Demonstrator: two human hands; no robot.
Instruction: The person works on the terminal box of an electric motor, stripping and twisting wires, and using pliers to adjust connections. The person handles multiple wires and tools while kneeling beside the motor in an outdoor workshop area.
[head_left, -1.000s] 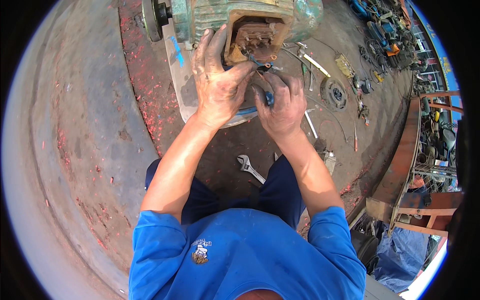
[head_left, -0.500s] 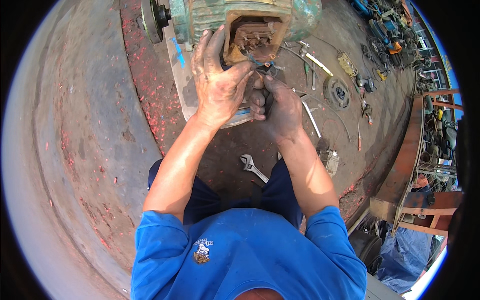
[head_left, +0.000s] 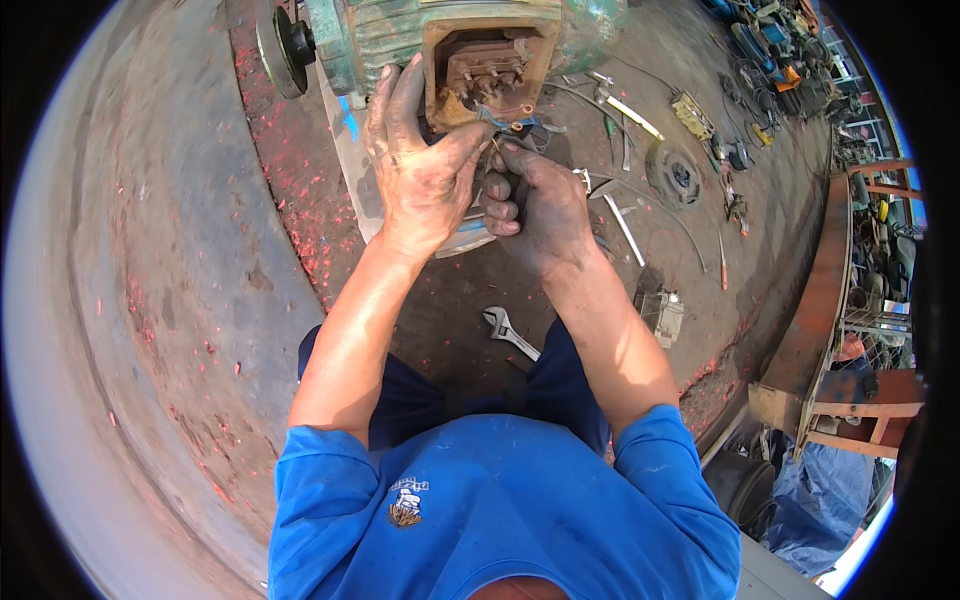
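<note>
My left hand [head_left: 418, 190] rests two long fingers against the green, rusty motor [head_left: 375, 40], while its thumb pinches a thin wire [head_left: 495, 146] below the open terminal box [head_left: 481, 68] with its rusty studs. My right hand [head_left: 532, 208] is closed, thumb at that wire, other fingers curled; a small silvery tip shows behind it, and what else it holds is hidden. Ring lugs [head_left: 517, 126] hang at the box's lower edge. A black pulley [head_left: 282, 50] sits on the motor's left. The pale board [head_left: 348, 140] lies beneath the motor.
An adjustable wrench [head_left: 508, 330] lies between my legs. Right: a round metal part [head_left: 672, 175], white-handled tools [head_left: 625, 228], a screwdriver [head_left: 722, 258] and a metal piece [head_left: 660, 315]. Beyond stand a rusty steel frame [head_left: 800, 330], piled machinery [head_left: 760, 55] and a blue tarp [head_left: 820, 500].
My right hand has rolled over, its fingers now curled toward me, and both hands sit a little further left in the picture. The motor also appears slightly further left, as the view shifted.
</note>
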